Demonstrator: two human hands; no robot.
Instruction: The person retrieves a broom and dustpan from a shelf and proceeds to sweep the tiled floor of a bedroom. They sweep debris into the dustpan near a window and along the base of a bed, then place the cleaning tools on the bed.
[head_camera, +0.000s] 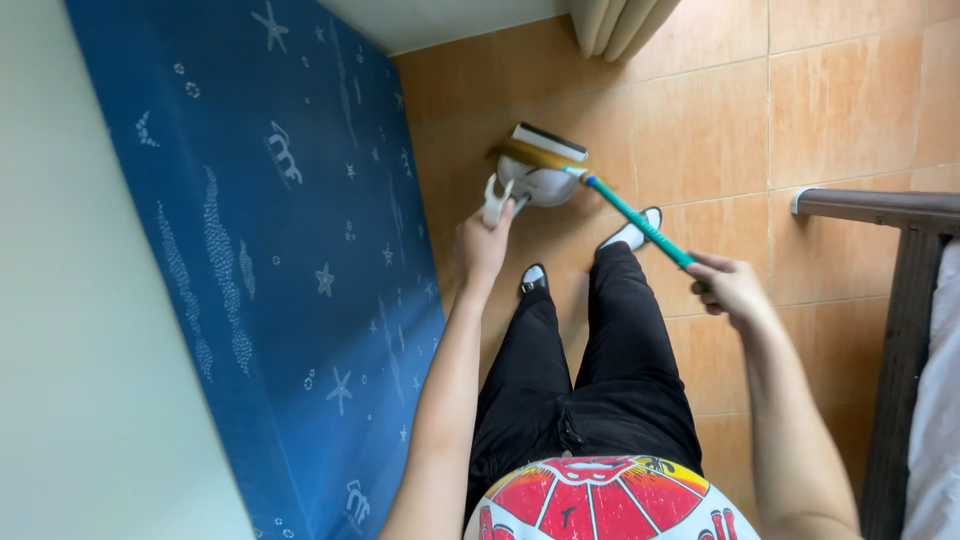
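glossy white plastic dustpan (535, 182), teal plastic broom handle (640, 222), smooth orange tiled floor (830, 100), blue cloth mattress (260, 250).

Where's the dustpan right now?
In the head view, the white dustpan sits on the tiled floor ahead of the feet, left hand on its handle, beside the blue mattress.

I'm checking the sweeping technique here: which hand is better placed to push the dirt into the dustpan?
The right hand: it grips the teal broom handle, whose brush end lies at the white dustpan. The left hand holds the dustpan's handle.
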